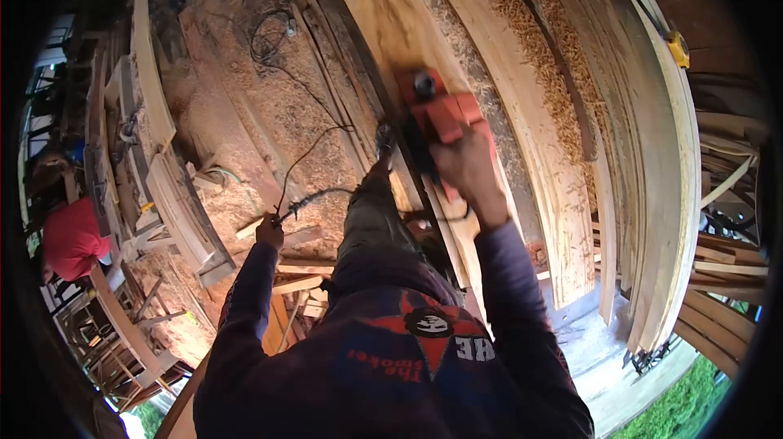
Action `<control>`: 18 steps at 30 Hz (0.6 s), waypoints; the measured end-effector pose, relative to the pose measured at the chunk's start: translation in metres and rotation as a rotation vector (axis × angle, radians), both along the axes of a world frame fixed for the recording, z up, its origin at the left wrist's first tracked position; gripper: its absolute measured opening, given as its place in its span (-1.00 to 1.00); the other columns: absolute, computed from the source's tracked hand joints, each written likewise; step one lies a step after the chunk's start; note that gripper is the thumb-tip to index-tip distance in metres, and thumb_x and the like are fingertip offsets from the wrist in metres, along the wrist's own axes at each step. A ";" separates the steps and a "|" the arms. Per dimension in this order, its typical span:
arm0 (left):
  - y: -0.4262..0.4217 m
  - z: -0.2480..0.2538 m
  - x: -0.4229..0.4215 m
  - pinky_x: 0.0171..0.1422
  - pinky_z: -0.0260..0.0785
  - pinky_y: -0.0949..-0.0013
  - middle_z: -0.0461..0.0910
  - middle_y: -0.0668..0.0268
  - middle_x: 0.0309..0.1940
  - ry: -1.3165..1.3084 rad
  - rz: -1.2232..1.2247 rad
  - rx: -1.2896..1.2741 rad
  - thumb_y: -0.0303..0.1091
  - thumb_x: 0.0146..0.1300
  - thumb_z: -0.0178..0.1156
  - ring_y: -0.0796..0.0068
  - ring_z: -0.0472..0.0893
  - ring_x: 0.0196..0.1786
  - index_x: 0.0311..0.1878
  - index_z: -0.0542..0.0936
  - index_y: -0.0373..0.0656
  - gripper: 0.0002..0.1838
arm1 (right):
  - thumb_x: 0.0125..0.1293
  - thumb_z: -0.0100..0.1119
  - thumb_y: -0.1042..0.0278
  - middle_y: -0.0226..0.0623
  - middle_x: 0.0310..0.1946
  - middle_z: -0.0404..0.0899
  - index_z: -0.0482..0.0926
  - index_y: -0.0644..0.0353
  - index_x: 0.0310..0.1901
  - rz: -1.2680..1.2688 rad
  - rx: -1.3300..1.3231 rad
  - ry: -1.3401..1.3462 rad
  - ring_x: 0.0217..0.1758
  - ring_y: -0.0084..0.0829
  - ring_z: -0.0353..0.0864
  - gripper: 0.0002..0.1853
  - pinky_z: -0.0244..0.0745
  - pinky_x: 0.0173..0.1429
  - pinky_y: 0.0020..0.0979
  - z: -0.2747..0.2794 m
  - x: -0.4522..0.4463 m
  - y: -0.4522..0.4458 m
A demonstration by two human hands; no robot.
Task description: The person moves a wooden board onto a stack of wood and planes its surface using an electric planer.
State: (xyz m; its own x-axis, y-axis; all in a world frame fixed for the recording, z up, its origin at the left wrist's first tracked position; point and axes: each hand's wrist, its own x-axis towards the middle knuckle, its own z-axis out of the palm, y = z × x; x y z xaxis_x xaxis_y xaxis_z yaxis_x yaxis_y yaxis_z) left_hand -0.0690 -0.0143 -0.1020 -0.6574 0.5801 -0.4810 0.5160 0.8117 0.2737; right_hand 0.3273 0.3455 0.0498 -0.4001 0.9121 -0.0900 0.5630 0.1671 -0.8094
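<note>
Planer (444, 117) sits over a long wooden board (383, 11), just right of the person's legs, under the right hand (473, 168). The board's pale yellow face looks fairly smooth, crossed by darker brown streaks of grain. Beside it run more flat planks (644, 129), straw-coloured and bowed in this wide view, with curly, crisp tan shavings (563, 105) heaped in long ridges between and upon them. Reddish, crumbly sawdust (212, 105) covers the floor on the left. A thin, flexible black cord (316, 145) winds across it; the left hand (269, 231) has its grip closed on a thicker, lumpy black stretch of cable. The planer is red and boxy, with a round dark knob (424, 84) near its front end, its outline blurred. The right hand's grip is wrapped over the tool's top, fingers partly hidden.
</note>
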 end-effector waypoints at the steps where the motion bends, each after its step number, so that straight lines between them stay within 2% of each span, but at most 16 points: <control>1: -0.015 -0.008 0.013 -0.10 0.53 0.09 0.69 -0.04 -0.28 -0.046 -0.023 0.032 -0.39 0.38 0.16 0.00 0.71 -0.17 0.00 0.60 -0.09 -0.83 | 0.08 0.23 0.34 0.33 -0.43 0.59 0.58 0.42 -0.27 0.000 -0.074 -0.072 -0.27 0.24 0.66 -0.72 0.57 -0.17 0.06 0.026 0.028 -0.035; 2: -0.022 -0.017 0.027 -0.15 0.50 0.06 0.68 -0.06 -0.33 -0.155 0.011 -0.045 -0.35 0.41 0.14 -0.03 0.71 -0.20 0.02 0.60 -0.05 -0.82 | 0.15 0.25 0.38 0.24 -0.48 0.59 0.57 0.39 -0.21 -0.089 -0.057 -0.035 -0.30 0.19 0.69 -0.75 0.56 -0.28 -0.01 0.013 0.058 -0.076; 4: -0.014 -0.007 0.072 -0.18 0.49 0.03 0.67 -0.06 -0.37 -0.148 -0.187 -0.039 -0.30 0.43 0.13 -0.05 0.70 -0.23 0.03 0.60 -0.03 -0.82 | 0.20 0.26 0.42 0.14 -0.53 0.59 0.57 0.36 -0.23 -0.177 -0.167 -0.020 -0.33 0.14 0.70 -0.81 0.54 -0.36 -0.10 0.044 0.104 -0.143; 5: 0.000 -0.001 0.095 -0.21 0.49 0.02 0.66 -0.06 -0.38 -0.184 -0.181 -0.111 -0.27 0.45 0.12 -0.06 0.70 -0.24 0.04 0.59 -0.02 -0.81 | 0.20 0.27 0.42 0.10 -0.55 0.58 0.57 0.34 -0.25 -0.185 -0.212 -0.070 -0.37 0.13 0.70 -0.82 0.52 -0.40 -0.14 0.048 0.132 -0.178; 7: 0.006 -0.008 0.124 -0.24 0.48 0.00 0.66 -0.04 -0.41 -0.284 -0.290 0.093 -0.26 0.42 0.15 -0.09 0.69 -0.27 0.04 0.59 -0.02 -0.80 | 0.20 0.30 0.42 0.03 -0.57 0.56 0.54 0.31 -0.29 -0.170 -0.296 -0.204 -0.44 0.11 0.67 -0.84 0.50 -0.46 -0.16 0.049 0.192 -0.248; 10: 0.045 0.025 0.164 -0.14 0.47 0.00 0.68 0.04 -0.32 -0.328 -0.562 0.122 -0.35 0.30 0.22 -0.04 0.67 -0.19 0.07 0.60 -0.02 -0.73 | 0.18 0.33 0.42 -0.04 -0.57 0.54 0.50 0.27 -0.33 -0.109 -0.286 -0.322 -0.52 0.08 0.64 -0.82 0.46 -0.50 -0.12 0.049 0.260 -0.327; 11: 0.050 0.036 0.174 -0.14 0.47 0.00 0.68 0.04 -0.32 -0.341 -0.567 0.116 -0.35 0.30 0.22 -0.04 0.67 -0.19 0.07 0.60 -0.02 -0.73 | 0.18 0.33 0.43 -0.03 -0.56 0.54 0.51 0.25 -0.32 -0.108 -0.329 -0.344 -0.50 0.05 0.65 -0.83 0.46 -0.51 -0.10 0.053 0.277 -0.346; 12: 0.053 0.045 0.182 -0.11 0.47 0.02 0.67 0.07 -0.30 -0.348 -0.699 0.161 -0.40 0.21 0.26 -0.02 0.65 -0.18 0.07 0.60 -0.02 -0.67 | 0.16 0.34 0.44 -0.08 -0.56 0.50 0.50 0.23 -0.35 -0.177 -0.332 -0.295 -0.55 0.01 0.62 -0.84 0.43 -0.54 -0.14 0.057 0.283 -0.357; 13: 0.052 0.050 0.189 -0.08 0.47 0.04 0.67 0.10 -0.29 -0.359 -0.833 0.205 -0.44 0.12 0.30 0.01 0.64 -0.17 0.07 0.61 -0.03 -0.61 | 0.15 0.36 0.44 -0.13 -0.56 0.48 0.52 0.25 -0.33 -0.078 -0.262 -0.346 -0.59 -0.03 0.59 -0.82 0.42 -0.56 -0.17 0.057 0.298 -0.368; 14: 0.047 0.052 0.193 -0.08 0.47 0.04 0.67 0.10 -0.29 -0.382 -0.843 0.197 -0.44 0.12 0.30 0.01 0.64 -0.17 0.07 0.61 -0.03 -0.61 | 0.14 0.39 0.43 -0.17 -0.57 0.45 0.53 0.26 -0.32 0.018 -0.197 -0.397 -0.63 -0.07 0.57 -0.81 0.40 -0.58 -0.21 0.057 0.311 -0.382; 16: 0.037 0.051 0.195 -0.03 0.46 0.08 0.65 0.16 -0.32 -0.451 -0.882 0.285 -0.52 -0.04 0.32 0.03 0.61 -0.19 0.07 0.61 -0.02 -0.50 | 0.14 0.38 0.43 -0.18 -0.57 0.46 0.53 0.25 -0.33 -0.096 -0.274 -0.340 -0.65 -0.06 0.55 -0.82 0.40 -0.59 -0.21 0.058 0.310 -0.388; 17: 0.030 0.048 0.190 0.00 0.46 0.08 0.64 0.20 -0.33 -0.445 -0.855 0.257 -0.55 -0.07 0.30 0.04 0.61 -0.20 0.11 0.60 0.00 -0.44 | 0.16 0.36 0.46 -0.20 -0.57 0.43 0.53 0.22 -0.33 -0.069 -0.247 -0.345 -0.66 -0.07 0.51 -0.85 0.36 -0.61 -0.20 0.058 0.303 -0.383; 18: 0.025 0.042 0.182 0.00 0.46 0.08 0.64 0.20 -0.33 -0.457 -0.866 0.254 -0.55 -0.07 0.30 0.04 0.61 -0.20 0.11 0.60 0.00 -0.44 | 0.16 0.35 0.48 -0.22 -0.55 0.40 0.54 0.19 -0.33 0.167 -0.035 -0.379 -0.67 -0.10 0.46 -0.86 0.31 -0.64 -0.21 0.050 0.304 -0.378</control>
State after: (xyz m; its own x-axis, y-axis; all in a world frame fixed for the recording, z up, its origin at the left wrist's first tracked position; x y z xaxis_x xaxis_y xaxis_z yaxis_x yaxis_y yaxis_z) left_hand 0.1134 0.0103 -0.0596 0.2543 0.8906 -0.3770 0.7020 0.0982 0.7054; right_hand 0.6315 -0.0322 0.1002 -0.4747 0.8315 -0.2886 0.7896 0.2574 -0.5570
